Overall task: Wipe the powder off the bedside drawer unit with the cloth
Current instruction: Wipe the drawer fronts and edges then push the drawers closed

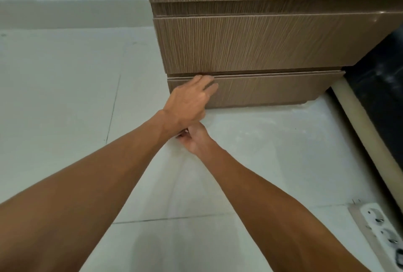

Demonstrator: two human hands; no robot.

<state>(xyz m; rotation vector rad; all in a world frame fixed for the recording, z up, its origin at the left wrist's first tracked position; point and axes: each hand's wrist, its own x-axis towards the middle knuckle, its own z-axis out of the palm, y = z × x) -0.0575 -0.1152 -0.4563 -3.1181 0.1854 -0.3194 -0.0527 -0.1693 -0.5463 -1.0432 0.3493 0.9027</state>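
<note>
The brown wood-grain bedside drawer unit (250, 42) stands on the pale tile floor. My left hand (192, 99) lies flat against the left end of the bottom drawer (261, 93), with its fingertips at the drawer's top edge. My right hand (195, 139) is low by the floor just in front of the unit. Its fingers are curled and partly hidden under my left wrist. Faint pale creases on the floor beneath it may be the cloth, but I cannot tell. White powder (261, 121) dusts the floor in front of the bottom drawer.
A dark bed base with a cream rail (366, 132) runs along the right side. A white power strip (379, 228) lies on the floor at the lower right. Pale floor tiles (65, 108) stretch to the left up to a grey skirting.
</note>
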